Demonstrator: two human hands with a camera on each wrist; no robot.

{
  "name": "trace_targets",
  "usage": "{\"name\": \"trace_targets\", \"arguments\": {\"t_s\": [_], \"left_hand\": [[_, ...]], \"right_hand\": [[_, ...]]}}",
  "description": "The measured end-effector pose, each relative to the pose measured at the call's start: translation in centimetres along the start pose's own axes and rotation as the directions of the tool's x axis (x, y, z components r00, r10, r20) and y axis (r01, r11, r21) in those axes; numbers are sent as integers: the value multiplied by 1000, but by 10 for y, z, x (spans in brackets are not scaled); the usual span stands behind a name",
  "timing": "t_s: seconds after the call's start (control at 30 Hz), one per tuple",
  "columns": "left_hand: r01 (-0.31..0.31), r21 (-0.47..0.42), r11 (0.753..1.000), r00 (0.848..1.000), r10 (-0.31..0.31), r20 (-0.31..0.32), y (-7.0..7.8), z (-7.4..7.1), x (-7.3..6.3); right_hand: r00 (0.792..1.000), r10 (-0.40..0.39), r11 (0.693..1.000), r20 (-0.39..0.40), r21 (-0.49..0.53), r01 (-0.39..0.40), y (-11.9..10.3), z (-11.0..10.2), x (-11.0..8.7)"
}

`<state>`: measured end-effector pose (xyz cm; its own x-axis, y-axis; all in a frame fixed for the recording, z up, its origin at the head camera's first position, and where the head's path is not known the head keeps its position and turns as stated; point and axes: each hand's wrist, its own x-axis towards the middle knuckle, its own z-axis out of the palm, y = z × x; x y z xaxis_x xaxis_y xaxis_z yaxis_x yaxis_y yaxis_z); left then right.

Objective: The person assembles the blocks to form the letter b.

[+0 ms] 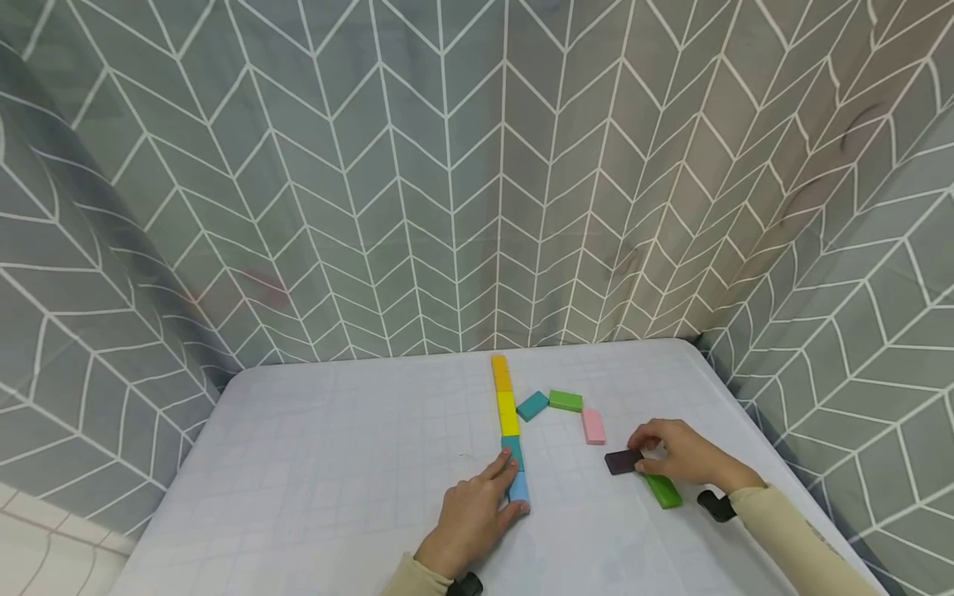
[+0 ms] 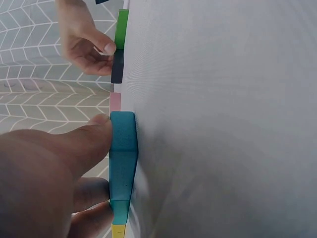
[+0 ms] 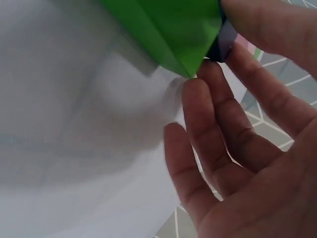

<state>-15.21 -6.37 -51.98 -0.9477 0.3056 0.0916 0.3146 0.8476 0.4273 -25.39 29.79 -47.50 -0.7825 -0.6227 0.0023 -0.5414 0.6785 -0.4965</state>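
My left hand (image 1: 474, 511) rests its fingers on a straight column of flat blocks. Its fingertips touch the teal block (image 1: 513, 444), and its thumb lies by the near end of the light blue block (image 1: 519, 490). In the left wrist view that thumb and fingers press against the top of the blue block (image 2: 123, 171). To the right, my right hand (image 1: 681, 454) pinches a black block (image 1: 622, 462) between thumb and forefinger. A green block (image 1: 663, 492) meets the black one at its right end, under the hand. Close up, the green block (image 3: 168, 29) partly hides the black.
Two yellow blocks, one at the far end (image 1: 502, 373) and one below it (image 1: 508, 413), continue the column. A teal block (image 1: 532, 406), a green block (image 1: 566, 401) and a pink block (image 1: 593, 426) curve rightward. A patterned curtain (image 1: 477, 182) stands behind the white table (image 1: 335, 447).
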Motion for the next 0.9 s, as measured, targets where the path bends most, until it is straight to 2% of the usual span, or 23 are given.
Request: {"name": "trace_targets", "arguments": {"t_s": [0.17, 0.57, 0.9], "left_hand": [[9, -20, 1000, 1000, -9, 13, 0, 0, -1], [10, -14, 1000, 1000, -11, -10, 0, -1, -2], [38, -6, 999, 999, -38, 16, 2, -3, 1]], "right_hand": [[1000, 20, 997, 20, 73, -22, -3, 6, 2], [993, -114, 987, 18, 118, 111, -35, 32, 26], [984, -168, 976, 51, 151, 158, -53, 42, 44]]}}
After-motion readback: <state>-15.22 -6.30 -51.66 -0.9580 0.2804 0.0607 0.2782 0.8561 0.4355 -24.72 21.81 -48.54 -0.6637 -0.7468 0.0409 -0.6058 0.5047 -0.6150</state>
